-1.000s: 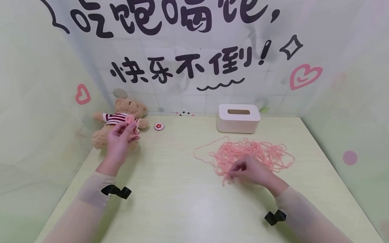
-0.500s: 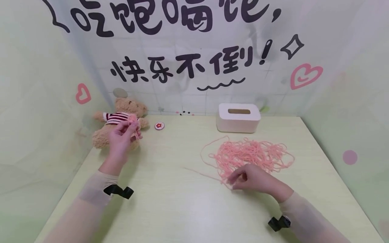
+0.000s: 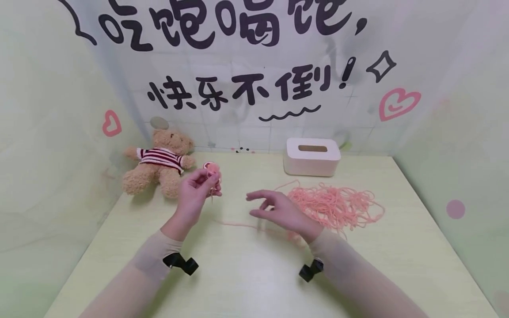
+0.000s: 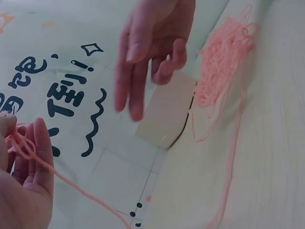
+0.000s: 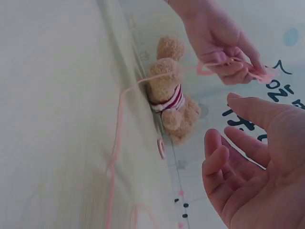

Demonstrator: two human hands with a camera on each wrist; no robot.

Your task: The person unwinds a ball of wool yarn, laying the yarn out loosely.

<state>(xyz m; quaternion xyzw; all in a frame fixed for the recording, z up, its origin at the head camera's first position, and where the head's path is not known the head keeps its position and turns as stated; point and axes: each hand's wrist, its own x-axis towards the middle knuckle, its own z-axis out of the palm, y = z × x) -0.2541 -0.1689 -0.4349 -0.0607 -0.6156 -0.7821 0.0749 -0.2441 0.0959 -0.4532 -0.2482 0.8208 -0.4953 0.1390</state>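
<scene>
My left hand [image 3: 193, 194] pinches a small wound bundle of pink yarn [image 3: 213, 168] above the table, left of centre. From that bundle a single strand [image 5: 116, 138] hangs down and runs along the table to a loose tangled pile of pink yarn [image 3: 334, 205] on the right. My right hand [image 3: 280, 212] is in the air between the bundle and the pile, fingers parted and holding nothing. In the left wrist view, loops of yarn [image 4: 21, 143] show between the left thumb and fingers.
A teddy bear [image 3: 161, 161] in a striped shirt sits at the back left. Behind the left hand is a small round badge [image 3: 207, 164], partly hidden. A white tissue box [image 3: 312, 159] stands at the back, behind the yarn pile. Printed sheets enclose the table [image 3: 246, 269].
My left hand has moved right with the yarn bundle, away from the bear. My right hand has left the edge of the pile, moved left and up, and opened its fingers.
</scene>
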